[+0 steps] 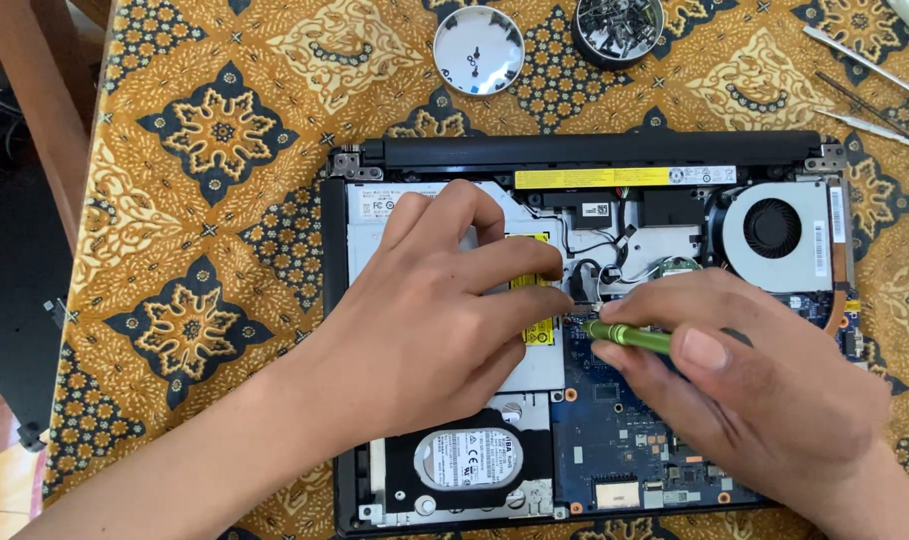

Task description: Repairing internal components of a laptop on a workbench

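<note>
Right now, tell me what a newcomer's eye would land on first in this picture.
First, the opened laptop at the centre, its blue circuit board and round cooling fan laid bare. Over it, the left hand rests flat on the silver drive, while the right hand grips a green screwdriver pointed at the middle of the board. Beneath everything lies a gold and dark patterned cloth, with a dish of screws at the top edge.

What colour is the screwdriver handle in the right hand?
Bright green. The screwdriver is held in the right hand over the open laptop, seen best in the head view.
</note>
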